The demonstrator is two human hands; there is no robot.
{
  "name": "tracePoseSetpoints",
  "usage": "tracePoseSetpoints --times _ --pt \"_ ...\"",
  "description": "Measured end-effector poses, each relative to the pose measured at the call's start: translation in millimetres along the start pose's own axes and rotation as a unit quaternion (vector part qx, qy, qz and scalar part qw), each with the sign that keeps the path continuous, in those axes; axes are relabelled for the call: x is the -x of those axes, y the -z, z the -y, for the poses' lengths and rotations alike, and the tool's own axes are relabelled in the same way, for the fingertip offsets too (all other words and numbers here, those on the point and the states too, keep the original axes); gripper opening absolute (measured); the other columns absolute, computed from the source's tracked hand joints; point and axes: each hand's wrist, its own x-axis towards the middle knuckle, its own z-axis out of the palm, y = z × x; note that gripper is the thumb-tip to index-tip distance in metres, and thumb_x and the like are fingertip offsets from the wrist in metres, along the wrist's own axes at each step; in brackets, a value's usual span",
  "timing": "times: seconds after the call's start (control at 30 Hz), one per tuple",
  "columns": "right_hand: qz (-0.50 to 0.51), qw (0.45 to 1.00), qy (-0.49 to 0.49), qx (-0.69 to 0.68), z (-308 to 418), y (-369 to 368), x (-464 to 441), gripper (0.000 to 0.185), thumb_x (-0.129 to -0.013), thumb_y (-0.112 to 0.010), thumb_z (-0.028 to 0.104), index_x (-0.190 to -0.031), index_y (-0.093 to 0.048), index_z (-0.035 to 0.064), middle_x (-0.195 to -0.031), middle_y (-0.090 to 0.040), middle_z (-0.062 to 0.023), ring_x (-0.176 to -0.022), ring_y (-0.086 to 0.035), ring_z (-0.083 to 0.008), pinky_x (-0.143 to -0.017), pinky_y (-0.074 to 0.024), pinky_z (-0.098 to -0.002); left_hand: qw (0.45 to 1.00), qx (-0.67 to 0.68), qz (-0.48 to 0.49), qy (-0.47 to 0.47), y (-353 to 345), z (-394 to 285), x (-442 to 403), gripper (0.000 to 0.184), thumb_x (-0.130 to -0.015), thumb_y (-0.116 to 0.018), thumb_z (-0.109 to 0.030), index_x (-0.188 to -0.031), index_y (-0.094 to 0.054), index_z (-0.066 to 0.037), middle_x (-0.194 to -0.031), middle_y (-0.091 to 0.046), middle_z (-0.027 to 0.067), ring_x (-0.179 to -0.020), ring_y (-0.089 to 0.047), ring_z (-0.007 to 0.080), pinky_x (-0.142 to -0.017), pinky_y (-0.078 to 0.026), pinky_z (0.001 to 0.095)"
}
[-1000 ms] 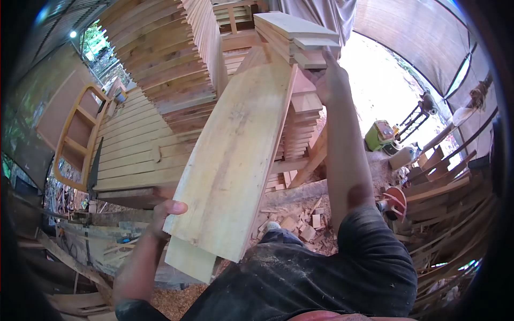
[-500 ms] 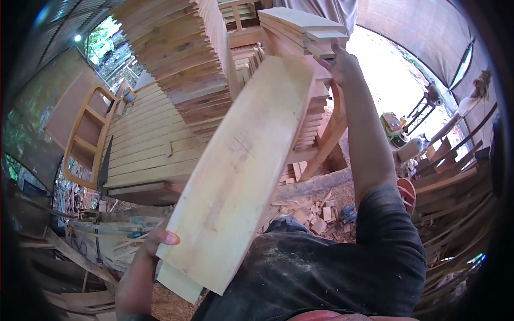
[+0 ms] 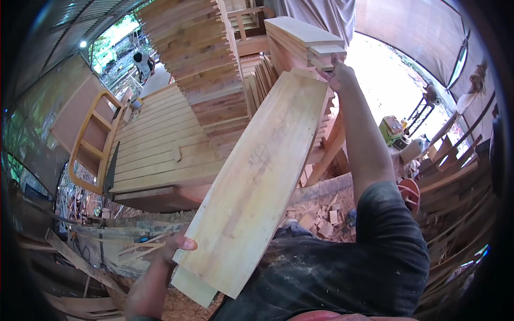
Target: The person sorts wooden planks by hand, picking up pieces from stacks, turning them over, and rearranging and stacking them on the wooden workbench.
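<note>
Head view: my left hand (image 3: 179, 247) pinches the near end of the boards (image 3: 254, 176), slanting before me; my right hand (image 3: 341, 76) at their far end, grip unclear, by the stack (image 3: 305, 32). Slatted table (image 3: 160, 147) left, scraps (image 3: 325, 229) on ground, tarp (image 3: 409, 32) right.

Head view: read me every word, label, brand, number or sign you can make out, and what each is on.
No text can be read.
Long board: a faint dark mark mid-face, too unclear to tell writing from grain.
Green-and-yellow object: too small and blurred to tell any label.
Dark shirt: pale smudges, no legible lettering.
</note>
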Motion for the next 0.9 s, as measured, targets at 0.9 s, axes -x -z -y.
tracePoseSetpoints --times 0.9 --pt "0.084 0.967 -0.175 -0.164 -112.2 29.4 250.0 0.095 -0.09 -0.05 0.074 -0.152 -0.041 0.0022 -0.146 -0.054 -0.0171 -0.133 -0.054 -0.0288 -0.108 -0.0448 -0.0385 1.0 -0.003 -0.015 0.007 22.9 8.9 42.9 0.115 -0.055 -0.076 -0.036 -0.154 -0.036 0.006 -0.145 -0.053 0.0221 -0.13 -0.056 0.0335 -0.111 -0.043 0.0423"
